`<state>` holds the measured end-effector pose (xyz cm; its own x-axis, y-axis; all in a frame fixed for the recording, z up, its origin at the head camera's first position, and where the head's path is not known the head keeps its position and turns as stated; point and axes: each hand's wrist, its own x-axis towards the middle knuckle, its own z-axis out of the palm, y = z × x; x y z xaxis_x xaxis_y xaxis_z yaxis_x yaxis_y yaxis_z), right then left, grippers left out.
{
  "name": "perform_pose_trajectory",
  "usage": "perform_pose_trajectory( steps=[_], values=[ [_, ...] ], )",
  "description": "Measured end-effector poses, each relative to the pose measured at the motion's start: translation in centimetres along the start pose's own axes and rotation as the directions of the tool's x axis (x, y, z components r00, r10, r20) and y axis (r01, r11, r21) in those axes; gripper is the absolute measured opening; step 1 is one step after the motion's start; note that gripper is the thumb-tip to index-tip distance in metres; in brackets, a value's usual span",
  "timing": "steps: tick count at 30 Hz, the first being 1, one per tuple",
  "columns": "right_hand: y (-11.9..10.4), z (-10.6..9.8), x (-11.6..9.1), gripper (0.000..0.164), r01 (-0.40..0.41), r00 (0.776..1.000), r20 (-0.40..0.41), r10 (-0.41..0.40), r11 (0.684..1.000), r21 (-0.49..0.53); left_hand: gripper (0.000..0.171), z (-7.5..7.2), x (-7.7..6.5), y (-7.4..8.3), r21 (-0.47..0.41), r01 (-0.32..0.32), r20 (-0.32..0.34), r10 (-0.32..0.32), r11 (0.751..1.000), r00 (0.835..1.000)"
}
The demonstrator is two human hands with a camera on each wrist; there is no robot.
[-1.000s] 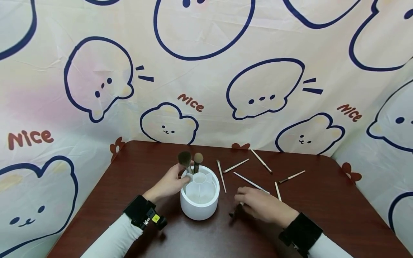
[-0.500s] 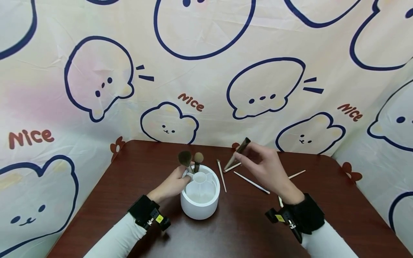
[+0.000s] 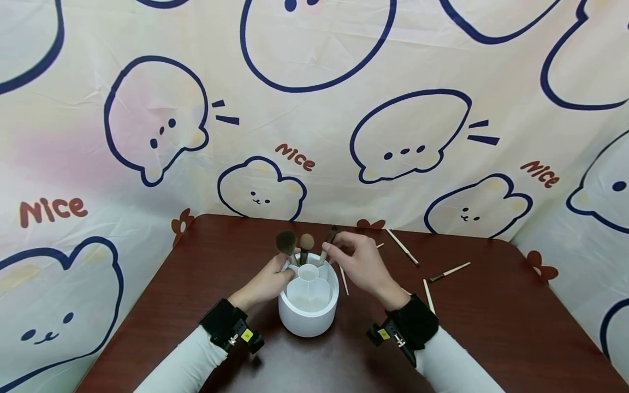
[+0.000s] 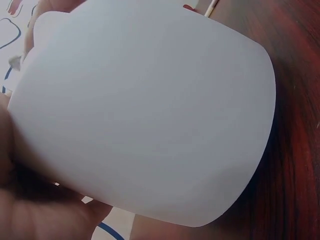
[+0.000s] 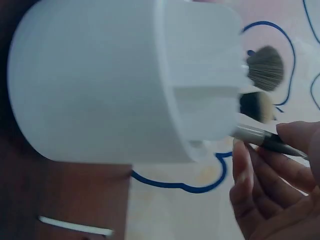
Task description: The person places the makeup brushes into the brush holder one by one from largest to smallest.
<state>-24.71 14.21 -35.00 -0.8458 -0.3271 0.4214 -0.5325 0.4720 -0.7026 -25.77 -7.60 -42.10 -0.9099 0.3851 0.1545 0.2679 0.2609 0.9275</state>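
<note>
A white round brush holder with several compartments stands on the table. My left hand grips its left rim, thumb toward the inside; the left wrist view is mostly filled by the holder's smooth wall. Two makeup brushes stand bristles up at the back of the holder: a wide dark one and a tan-tipped one. My right hand pinches another makeup brush, dark bristles up, its pale handle at the back right compartment. How deep its lower end sits is hidden.
Several thin brushes lie right of the holder, among them a pale one near the back edge, a dark-tipped one and one by the right forearm. A printed cloth hangs behind the brown table.
My right hand lifted a brush from the table right of the holder, swung it up and back, then brought it left to the holder. The left hand stays on the rim.
</note>
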Motion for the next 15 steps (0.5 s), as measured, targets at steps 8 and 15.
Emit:
perform_pose_trajectory(
  steps=[8, 15],
  values=[
    [1.9, 1.9, -0.4, 0.010, -0.073, 0.997, 0.014, 0.075, 0.992, -0.100, 0.050, 0.2, -0.1, 0.1, -0.017, 0.022, 0.010, -0.021, 1.000, 1.000],
    [1.9, 1.6, -0.5, 0.011, -0.107, 0.993, 0.036, 0.111, 0.988, -0.108, 0.048, 0.2, -0.2, 0.2, -0.011, 0.029, 0.001, -0.029, 1.000, 1.000]
  ],
)
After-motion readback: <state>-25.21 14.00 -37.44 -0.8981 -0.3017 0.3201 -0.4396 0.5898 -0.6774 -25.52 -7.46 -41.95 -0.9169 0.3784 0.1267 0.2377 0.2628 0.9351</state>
